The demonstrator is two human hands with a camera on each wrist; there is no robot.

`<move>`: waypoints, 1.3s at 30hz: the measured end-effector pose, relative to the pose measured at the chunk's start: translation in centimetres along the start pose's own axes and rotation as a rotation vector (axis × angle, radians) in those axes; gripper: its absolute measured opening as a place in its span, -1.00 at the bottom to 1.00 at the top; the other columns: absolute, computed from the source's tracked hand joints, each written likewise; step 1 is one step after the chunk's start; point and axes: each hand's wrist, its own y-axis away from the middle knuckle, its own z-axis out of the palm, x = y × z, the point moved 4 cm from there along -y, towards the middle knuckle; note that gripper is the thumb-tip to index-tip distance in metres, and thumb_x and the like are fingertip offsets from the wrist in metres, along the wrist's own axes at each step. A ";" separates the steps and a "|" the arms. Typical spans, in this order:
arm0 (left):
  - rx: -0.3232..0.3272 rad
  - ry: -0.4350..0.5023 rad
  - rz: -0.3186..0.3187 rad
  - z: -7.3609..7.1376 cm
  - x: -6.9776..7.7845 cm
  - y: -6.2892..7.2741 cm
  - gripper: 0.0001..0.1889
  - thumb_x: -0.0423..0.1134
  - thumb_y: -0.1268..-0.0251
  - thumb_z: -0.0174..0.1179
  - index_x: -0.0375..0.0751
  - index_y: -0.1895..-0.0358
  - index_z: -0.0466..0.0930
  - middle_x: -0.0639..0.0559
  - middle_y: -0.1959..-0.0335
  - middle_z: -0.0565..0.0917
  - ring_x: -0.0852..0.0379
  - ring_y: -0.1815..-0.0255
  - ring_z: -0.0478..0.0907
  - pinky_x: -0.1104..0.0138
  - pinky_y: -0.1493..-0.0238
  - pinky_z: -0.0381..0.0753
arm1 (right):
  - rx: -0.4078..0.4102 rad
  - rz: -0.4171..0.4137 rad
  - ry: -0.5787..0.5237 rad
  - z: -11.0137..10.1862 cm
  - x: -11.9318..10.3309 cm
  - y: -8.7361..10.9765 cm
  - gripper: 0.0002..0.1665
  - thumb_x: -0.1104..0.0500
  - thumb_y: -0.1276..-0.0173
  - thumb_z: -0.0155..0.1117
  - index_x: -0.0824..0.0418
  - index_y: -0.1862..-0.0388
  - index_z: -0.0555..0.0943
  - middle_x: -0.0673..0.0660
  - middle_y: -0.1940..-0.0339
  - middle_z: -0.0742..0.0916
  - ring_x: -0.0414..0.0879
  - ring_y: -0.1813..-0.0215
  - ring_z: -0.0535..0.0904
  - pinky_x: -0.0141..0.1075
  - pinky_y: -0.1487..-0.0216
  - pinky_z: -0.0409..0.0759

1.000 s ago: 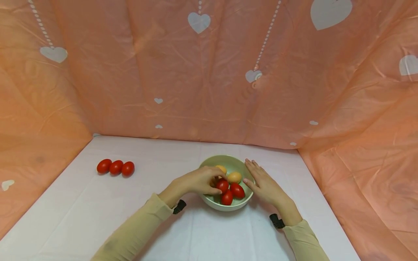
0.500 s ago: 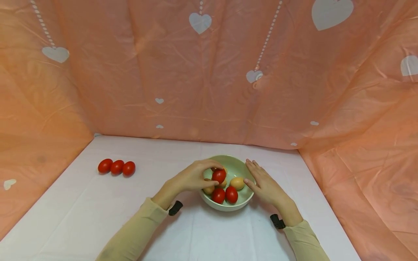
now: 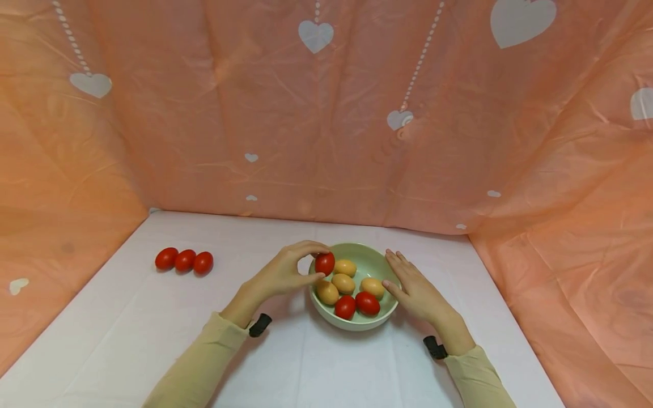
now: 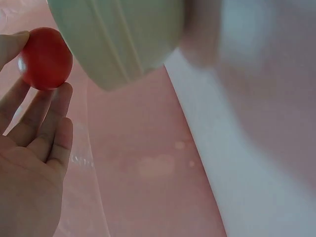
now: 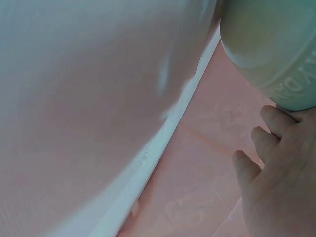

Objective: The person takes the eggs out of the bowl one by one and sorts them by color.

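Observation:
In the head view my left hand (image 3: pixel 283 271) pinches a glossy red egg (image 3: pixel 325 264) between thumb and fingertips, at the left rim of a pale green bowl (image 3: pixel 377 263). The left wrist view shows the same egg (image 4: pixel 47 58) beside the bowl's outer wall (image 4: pixel 118 39). Inside the bowl lie two more red eggs (image 3: pixel 367 304) towards the front and several yellow-tan eggs (image 3: pixel 343 283). My right hand (image 3: pixel 420 292) lies with straight fingers along the bowl's right side, its thumb over the rim. In the right wrist view, its fingers touch the embossed outer wall (image 5: pixel 276 64).
Three red eggs (image 3: pixel 185 260) lie in a row on the white tablecloth (image 3: pixel 127 317) at the left. Orange-pink curtains (image 3: pixel 326 141) with white hearts enclose the table at the back and both sides.
My left hand has lifted a red egg from among the others and drawn it left to the rim. The eggs in the bowl have shifted. My right hand stays at the bowl's side.

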 end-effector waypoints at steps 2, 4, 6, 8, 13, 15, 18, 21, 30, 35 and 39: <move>0.019 -0.011 0.004 -0.4 -0.2 0.3 -0.48 -0.35 -0.17 0.53 -0.22 -0.23 0.65 0.00 -0.19 0.68 0.08 -0.12 0.62 0.06 -0.25 0.62 | 0.000 0.000 0.003 0.0 0.0 0.0 -0.15 -0.12 -0.64 0.10 0.30 -0.67 0.14 0.22 -0.69 0.23 0.24 -0.69 0.03 0.23 -0.60 0.06; 0.032 -0.018 0.008 -0.7 -0.5 0.6 -0.48 -0.35 -0.17 0.53 -0.23 -0.23 0.64 -0.02 -0.18 0.68 0.06 -0.12 0.63 0.01 -0.24 0.62 | 0.000 0.001 0.002 0.0 0.1 0.1 -0.15 -0.11 -0.63 0.10 0.30 -0.67 0.14 0.23 -0.69 0.23 0.24 -0.69 0.03 0.23 -0.60 0.06; 0.042 -0.031 0.014 -1.1 -0.7 0.9 -0.48 -0.35 -0.16 0.53 -0.25 -0.23 0.64 -0.03 -0.18 0.69 0.04 -0.11 0.63 -0.03 -0.23 0.62 | 0.000 0.001 -0.003 0.0 0.0 0.1 -0.15 -0.10 -0.62 0.12 0.31 -0.67 0.15 0.24 -0.68 0.24 0.24 -0.69 0.04 0.23 -0.60 0.06; 0.049 -0.041 0.013 -1.4 -0.9 1.2 -0.48 -0.36 -0.16 0.53 -0.25 -0.22 0.64 -0.04 -0.17 0.69 0.03 -0.10 0.63 -0.03 -0.23 0.62 | -0.001 0.003 -0.005 0.0 0.0 0.1 -0.15 -0.10 -0.62 0.13 0.31 -0.67 0.15 0.24 -0.68 0.24 0.24 -0.69 0.04 0.24 -0.60 0.06; 0.051 -0.088 -0.020 -2.4 -1.5 1.9 -0.48 -0.37 -0.16 0.53 -0.25 -0.23 0.65 -0.04 -0.18 0.69 0.03 -0.11 0.64 0.04 -0.25 0.61 | -0.002 0.006 -0.003 0.1 0.0 0.1 -0.15 -0.11 -0.63 0.11 0.30 -0.67 0.14 0.23 -0.69 0.24 0.24 -0.69 0.03 0.26 -0.59 0.07; 0.045 -0.103 -0.045 -2.8 -1.8 2.2 -0.48 -0.37 -0.17 0.52 -0.25 -0.23 0.65 -0.04 -0.18 0.69 0.02 -0.12 0.64 0.05 -0.27 0.60 | 0.000 0.004 0.000 0.1 0.0 0.1 -0.15 -0.11 -0.63 0.11 0.31 -0.67 0.15 0.24 -0.69 0.24 0.25 -0.69 0.03 0.26 -0.59 0.06; 0.032 -0.125 -0.081 -3.5 -2.4 2.6 -0.48 -0.37 -0.19 0.51 -0.26 -0.25 0.64 -0.06 -0.19 0.69 0.00 -0.14 0.64 0.03 -0.28 0.60 | 0.001 0.001 0.000 0.1 0.0 0.1 -0.15 -0.11 -0.63 0.11 0.32 -0.67 0.15 0.25 -0.68 0.24 0.27 -0.69 0.03 0.25 -0.60 0.06; 0.019 -0.151 -0.101 -4.1 -2.9 3.1 -0.47 -0.37 -0.18 0.51 -0.28 -0.25 0.63 -0.08 -0.18 0.69 -0.03 -0.14 0.64 0.01 -0.29 0.59 | 0.004 -0.001 0.002 0.0 -0.1 0.2 -0.15 -0.11 -0.63 0.11 0.32 -0.66 0.16 0.25 -0.68 0.25 0.28 -0.68 0.04 0.25 -0.60 0.07; -0.030 -0.249 -0.145 -5.9 -4.2 4.3 -0.48 -0.37 -0.17 0.50 -0.28 -0.24 0.64 -0.11 -0.17 0.69 -0.09 -0.15 0.64 -0.05 -0.28 0.59 | 0.001 -0.004 -0.005 0.0 -0.1 0.1 -0.15 -0.10 -0.63 0.11 0.32 -0.67 0.15 0.26 -0.68 0.25 0.29 -0.68 0.04 0.27 -0.59 0.07; -0.056 -0.314 -0.174 -7.0 -5.0 5.0 -0.49 -0.36 -0.17 0.50 -0.27 -0.24 0.65 -0.13 -0.19 0.69 -0.13 -0.18 0.63 -0.09 -0.29 0.57 | 0.007 -0.011 0.003 0.0 0.0 0.0 -0.15 -0.11 -0.64 0.10 0.31 -0.67 0.14 0.25 -0.68 0.24 0.27 -0.69 0.03 0.27 -0.59 0.07; -0.082 -0.344 -0.207 -7.7 -5.8 5.8 -0.53 -0.34 -0.19 0.49 -0.25 -0.20 0.68 -0.14 -0.18 0.70 -0.17 -0.23 0.61 -0.11 -0.31 0.55 | 0.006 -0.012 0.005 0.1 0.0 0.0 -0.15 -0.10 -0.64 0.10 0.33 -0.67 0.14 0.25 -0.68 0.24 0.27 -0.69 0.03 0.27 -0.59 0.06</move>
